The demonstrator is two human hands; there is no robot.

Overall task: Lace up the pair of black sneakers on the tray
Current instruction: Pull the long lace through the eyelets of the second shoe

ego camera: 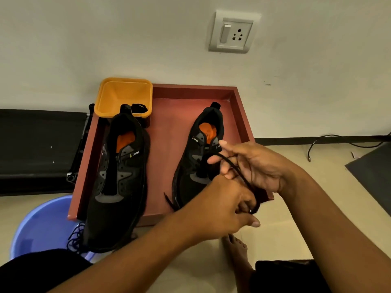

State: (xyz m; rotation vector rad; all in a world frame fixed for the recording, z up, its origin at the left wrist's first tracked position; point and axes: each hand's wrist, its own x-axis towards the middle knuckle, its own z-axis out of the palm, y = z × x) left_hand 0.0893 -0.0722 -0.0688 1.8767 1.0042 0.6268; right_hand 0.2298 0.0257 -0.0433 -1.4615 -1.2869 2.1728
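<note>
The left sneaker [118, 187] and right sneaker [194, 166] lie lengthwise on the red tray [169, 115], heels toward the wall and toes toward the person. Above the right sneaker, the left hand [220, 206] and right hand [256, 166] both pinch a black shoelace [243, 179].

Two black sneakers, a left sneaker [118, 187] and a right sneaker [190, 180], sit on one red tray [190, 92], with one yellow bin [123, 96] at its far left corner. Two hands, the left hand [222, 206] and right hand [258, 166], hold one lace [238, 169] over the tray's near right corner. A second lace [75, 237] and one blue basin [42, 227] lie off its near left corner.
</note>
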